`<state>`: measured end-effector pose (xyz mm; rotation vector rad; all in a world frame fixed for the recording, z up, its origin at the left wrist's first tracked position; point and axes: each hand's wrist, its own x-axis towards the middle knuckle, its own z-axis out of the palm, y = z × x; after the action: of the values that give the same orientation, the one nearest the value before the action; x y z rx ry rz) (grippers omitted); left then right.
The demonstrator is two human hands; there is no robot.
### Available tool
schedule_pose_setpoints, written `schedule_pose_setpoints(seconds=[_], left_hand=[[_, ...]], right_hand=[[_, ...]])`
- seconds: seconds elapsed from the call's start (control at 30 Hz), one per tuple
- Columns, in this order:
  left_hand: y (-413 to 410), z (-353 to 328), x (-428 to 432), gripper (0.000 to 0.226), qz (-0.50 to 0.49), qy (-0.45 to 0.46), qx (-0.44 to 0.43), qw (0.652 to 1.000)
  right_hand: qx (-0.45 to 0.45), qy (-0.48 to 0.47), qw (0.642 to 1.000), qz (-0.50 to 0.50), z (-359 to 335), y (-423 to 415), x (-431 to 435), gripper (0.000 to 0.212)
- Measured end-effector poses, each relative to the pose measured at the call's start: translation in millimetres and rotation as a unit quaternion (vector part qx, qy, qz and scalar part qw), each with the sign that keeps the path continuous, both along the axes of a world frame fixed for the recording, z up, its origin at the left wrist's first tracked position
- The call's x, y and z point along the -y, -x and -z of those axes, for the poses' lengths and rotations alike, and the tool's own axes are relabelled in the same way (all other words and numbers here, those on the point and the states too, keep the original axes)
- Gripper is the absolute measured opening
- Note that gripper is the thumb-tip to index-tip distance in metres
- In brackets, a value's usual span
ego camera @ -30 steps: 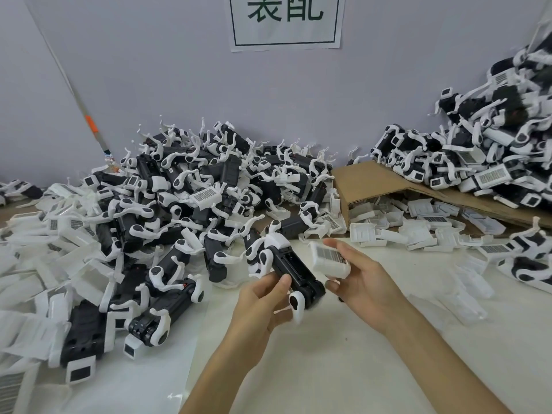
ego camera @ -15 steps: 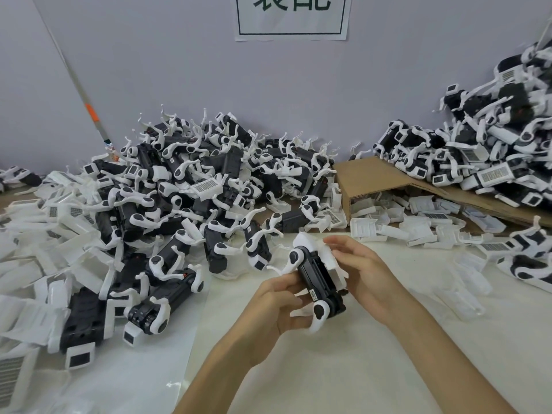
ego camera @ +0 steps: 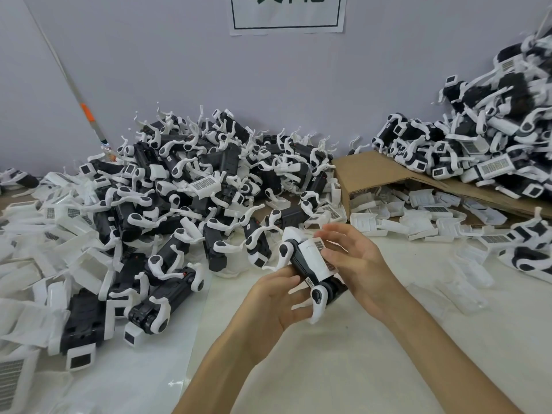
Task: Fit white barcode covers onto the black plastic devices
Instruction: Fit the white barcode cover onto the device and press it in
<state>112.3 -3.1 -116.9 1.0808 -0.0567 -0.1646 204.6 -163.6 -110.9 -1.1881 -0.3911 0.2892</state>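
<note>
Above the middle of the white table [ego camera: 358, 369], two hands fit a cover onto a device.
The left hand [ego camera: 274, 306] grips the black plastic device with white curved clips [ego camera: 300, 264] from below and from the left, its fingers curled round the body and the thumb lying along the near side. The device's long axis slants from its white end cap at the far left to its hinged end at the near right. The white barcode cover [ego camera: 313, 258] lies along the upper face, on the side turned to the right hand [ego camera: 358, 264]. That hand is the nearer one to the cover. Its fingers are spread and fairly straight over the far end, blurred at the tips, while the thumb rests on the barcode face. Seating the cover likely calls for a push across the long axis, toward the left palm.
</note>
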Motion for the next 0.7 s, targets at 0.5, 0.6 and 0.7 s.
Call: schedule_pose_setpoints(seconds=[0.5, 0.6, 0.7], left_hand=[[0.9, 6.0, -0.1, 0.053, -0.127, -0.131, 0.028, 0.983], [0.9, 4.6, 2.1, 0.056, -0.139, -0.124, 0.04, 0.982], [2.1, 3.5, 3.6, 0.055, -0.138, -0.131, 0.049, 0.98]], right_hand=[[0.012, 0.18, 0.981, -0.066, 1.8, 19.4, -18.2, 0.056], [0.021, 0.185, 0.98, -0.071, -2.4, 22.1, -17.7, 0.055], [0.032, 0.195, 0.978, -0.07, -4.7, 23.0, -16.5, 0.052]])
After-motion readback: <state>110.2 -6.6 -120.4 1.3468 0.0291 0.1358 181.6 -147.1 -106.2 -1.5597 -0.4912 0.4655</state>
